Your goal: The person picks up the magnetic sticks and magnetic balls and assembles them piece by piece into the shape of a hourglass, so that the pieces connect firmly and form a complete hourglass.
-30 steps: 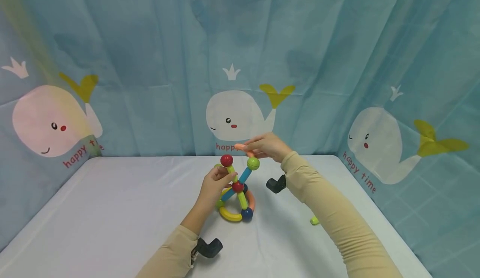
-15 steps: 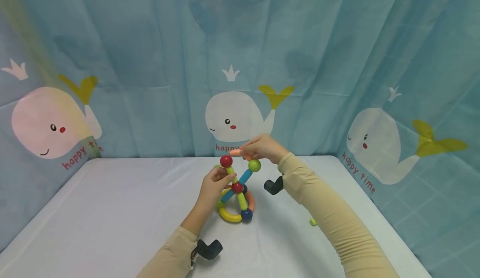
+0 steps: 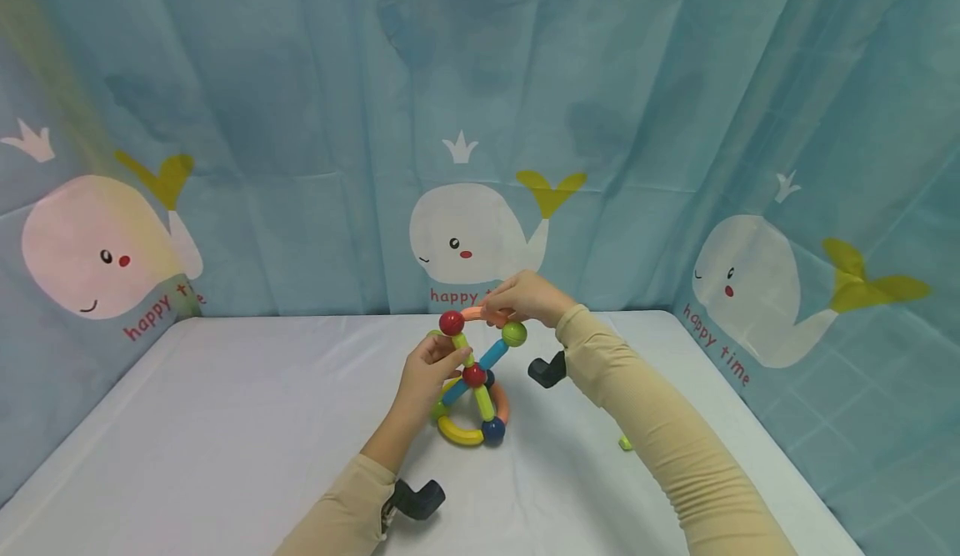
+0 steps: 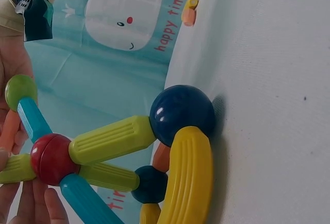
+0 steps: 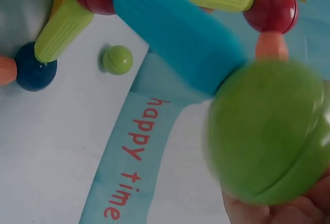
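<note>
A structure of coloured magnetic sticks and balls stands on a white table. Its base ring includes a yellow curved stick [image 3: 460, 433] and a dark blue ball [image 3: 492, 430]. Sticks meet at a middle red ball [image 3: 474, 374]. My left hand [image 3: 429, 373] pinches the upper lime stick [image 3: 461, 343], which carries a top red ball [image 3: 452, 323]. My right hand [image 3: 528, 298] pinches an orange curved stick [image 3: 474, 313]. One end of it touches the top red ball [image 5: 271, 5]. The other end, near the green ball [image 5: 265, 131] on the blue stick [image 5: 178, 33], is hidden.
A small lime piece [image 3: 626, 443] lies right of the structure, beside the right sleeve. Several loose pieces, among them an orange one [image 4: 189, 16], lie by the table edge. A loose green ball [image 5: 118, 60] rests behind the structure. A whale-print curtain [image 3: 315, 164] surrounds the table.
My right hand has brought the orange curved stick down and left, from above the balls onto the top red ball. The green ball has shifted slightly right and down. My left hand keeps its grip.
</note>
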`<state>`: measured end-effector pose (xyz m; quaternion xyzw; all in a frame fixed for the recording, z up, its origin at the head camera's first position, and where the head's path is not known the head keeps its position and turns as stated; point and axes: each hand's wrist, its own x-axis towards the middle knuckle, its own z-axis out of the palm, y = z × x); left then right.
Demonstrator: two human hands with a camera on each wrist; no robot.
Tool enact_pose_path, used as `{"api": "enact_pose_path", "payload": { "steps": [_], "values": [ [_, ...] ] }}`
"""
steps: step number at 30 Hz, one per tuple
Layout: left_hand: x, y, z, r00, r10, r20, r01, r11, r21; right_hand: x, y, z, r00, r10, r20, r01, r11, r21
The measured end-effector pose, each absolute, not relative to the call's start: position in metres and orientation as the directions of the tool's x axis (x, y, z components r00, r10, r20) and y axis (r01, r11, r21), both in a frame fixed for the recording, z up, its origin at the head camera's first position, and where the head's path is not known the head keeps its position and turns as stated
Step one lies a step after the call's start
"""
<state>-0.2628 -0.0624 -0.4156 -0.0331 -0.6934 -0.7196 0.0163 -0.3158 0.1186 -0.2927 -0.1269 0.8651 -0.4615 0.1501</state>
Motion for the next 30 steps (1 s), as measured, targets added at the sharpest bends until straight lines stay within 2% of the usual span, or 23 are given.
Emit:
{"api": "enact_pose_path", "payload": {
  "steps": [19, 22, 27, 30],
  "values": [
    [-0.263, -0.065, -0.416, -0.998, 0.020, 0.065, 0.065, -0.029, 0.997, -0.314, 0.128, -0.301, -0.919, -0.368, -0.143, -0.059, 0.486, -0.872],
    [-0.264, -0.065, -0.415, -0.998, 0.021, 0.063, 0.063, -0.014, 0.998, -0.317, 0.138, -0.311, -0.935, -0.323, -0.148, 0.004, 0.408, -0.913],
    [-0.264, -0.072, -0.415, -0.996, 0.086, 0.033, 0.037, 0.047, 0.998, -0.314, 0.159, -0.342, -0.964, -0.172, -0.202, 0.164, 0.208, -0.964],
    [-0.266, -0.084, -0.415, -0.988, 0.150, 0.024, 0.037, 0.085, 0.996, -0.304, 0.164, -0.367, -0.958, -0.113, -0.262, 0.240, 0.177, -0.955]
  ]
}}
